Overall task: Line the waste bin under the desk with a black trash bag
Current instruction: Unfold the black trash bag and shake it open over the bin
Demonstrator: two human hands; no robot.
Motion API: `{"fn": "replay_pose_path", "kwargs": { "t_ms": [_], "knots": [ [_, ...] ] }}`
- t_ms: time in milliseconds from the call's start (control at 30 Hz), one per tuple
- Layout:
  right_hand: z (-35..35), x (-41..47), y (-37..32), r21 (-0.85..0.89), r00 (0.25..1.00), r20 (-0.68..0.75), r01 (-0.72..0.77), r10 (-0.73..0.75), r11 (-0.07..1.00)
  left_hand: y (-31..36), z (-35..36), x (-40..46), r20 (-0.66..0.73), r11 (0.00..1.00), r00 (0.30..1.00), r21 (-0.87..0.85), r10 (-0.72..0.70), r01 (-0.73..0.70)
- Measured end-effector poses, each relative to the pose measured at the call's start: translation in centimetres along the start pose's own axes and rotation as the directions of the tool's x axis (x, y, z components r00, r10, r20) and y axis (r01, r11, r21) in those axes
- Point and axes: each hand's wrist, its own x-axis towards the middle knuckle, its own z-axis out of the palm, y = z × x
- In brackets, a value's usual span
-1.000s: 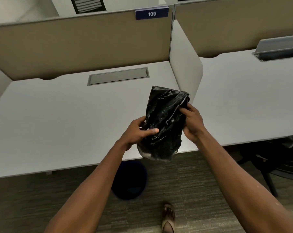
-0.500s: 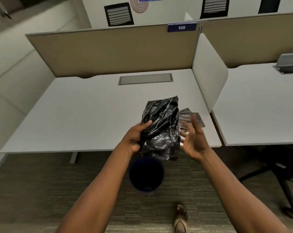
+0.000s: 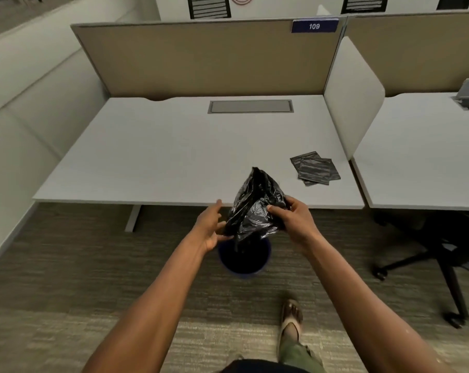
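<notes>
**Opening a crumpled liner above the bin**

Holding the black trash bag (image 3: 255,208) just above the dark blue waste bin (image 3: 244,258), the right hand (image 3: 295,222) pinches its crumpled side, likely to tease the mouth apart. The left hand (image 3: 210,228) is spread open beside the bag, fingertips near it. The bin stands on carpet just in front of the desk (image 3: 174,157), whose top carries spare folded bags (image 3: 315,170)

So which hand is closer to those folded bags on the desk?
Right. The right hand is just below-left of the folded bags; the left hand is farther left, beyond the black bag.
</notes>
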Motion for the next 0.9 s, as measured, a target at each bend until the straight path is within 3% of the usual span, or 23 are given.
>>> {"fn": "replay_pose_path", "kwargs": {
  "t_ms": [67,133,233,400,567,667,767,833,900],
  "knots": [
    [0.5,-0.6,0.5,-0.010,1.000,0.025,-0.003,0.003,1.000,-1.3,-1.1,-0.9,0.128,0.999,0.991,-0.023,0.029,-0.026],
    [1.2,-1.1,1.0,-0.005,0.997,0.060,-0.040,0.040,0.999,-2.5,-1.6,-1.9,0.213,0.994,0.976,0.085,0.054,-0.073],
    [1.8,-1.3,1.2,0.046,0.994,0.054,-0.095,0.093,0.994,-3.4,-2.1,-2.5,0.104,0.984,0.989,0.130,0.106,-0.120],
    [0.7,-0.8,-0.3,0.235,0.977,0.031,-0.212,0.210,0.949,-3.1,-5.7,-1.9,0.023,0.982,0.999,-0.185,0.025,-0.020],
    [-3.4,-0.1,-2.2,0.576,0.931,0.153,-0.355,0.330,0.736,-2.6,-9.1,-0.8,-0.174,0.979,0.985,-0.200,-0.004,-0.032],
    [-5.2,0.1,-2.5,0.620,0.916,0.224,-0.398,0.334,0.676,-3.2,-10.6,0.6,-0.275,0.999,0.961,-0.039,0.025,-0.037],
    [-5.0,0.1,-1.8,0.537,0.896,0.257,-0.444,0.362,0.717,-3.6,-10.1,0.8,-0.319,0.919,0.935,0.395,0.155,-0.018],
    [-4.2,0.3,-1.3,0.502,0.890,0.267,-0.456,0.370,0.735,-2.7,-7.4,-0.7,-0.235,0.832,0.915,0.532,0.327,-0.160],
    [-3.1,0.7,-0.9,0.488,0.891,0.265,-0.454,0.369,0.745,-1.5,-4.1,-3.0,-0.055,0.771,0.888,0.522,0.457,-0.365]
  ]
}}
